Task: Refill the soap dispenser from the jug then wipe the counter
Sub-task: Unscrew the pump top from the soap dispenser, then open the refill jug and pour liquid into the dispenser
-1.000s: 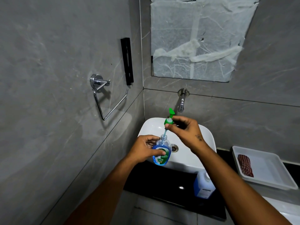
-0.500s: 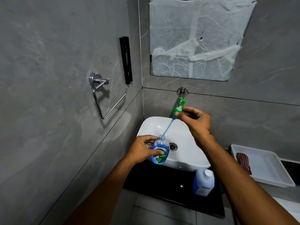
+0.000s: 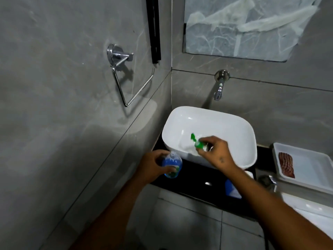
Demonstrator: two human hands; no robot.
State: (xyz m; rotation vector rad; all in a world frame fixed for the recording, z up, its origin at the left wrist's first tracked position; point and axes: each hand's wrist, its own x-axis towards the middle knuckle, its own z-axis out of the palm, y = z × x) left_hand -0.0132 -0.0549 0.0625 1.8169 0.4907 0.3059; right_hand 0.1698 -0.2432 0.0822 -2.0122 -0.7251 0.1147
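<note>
My left hand (image 3: 152, 166) grips the small clear soap dispenser bottle (image 3: 172, 164), which holds blue liquid and has its neck uncovered, in front of the sink's left corner. My right hand (image 3: 215, 153) holds the green pump head (image 3: 197, 142) low over the white sink basin (image 3: 207, 121); its tube is blurred. The refill jug (image 3: 232, 191), with blue liquid and a white label, stands on the black counter (image 3: 198, 177), mostly hidden behind my right forearm.
A chrome tap (image 3: 219, 87) juts from the back wall above the basin. A white tray (image 3: 306, 159) with a reddish striped cloth (image 3: 286, 165) lies to the right. A chrome towel ring (image 3: 126, 78) hangs on the left wall. A covered mirror is above.
The pump head has come fully out of the bottle and my right hand has lowered it into the basin. My left hand has lowered the bottle. The view has tilted down.
</note>
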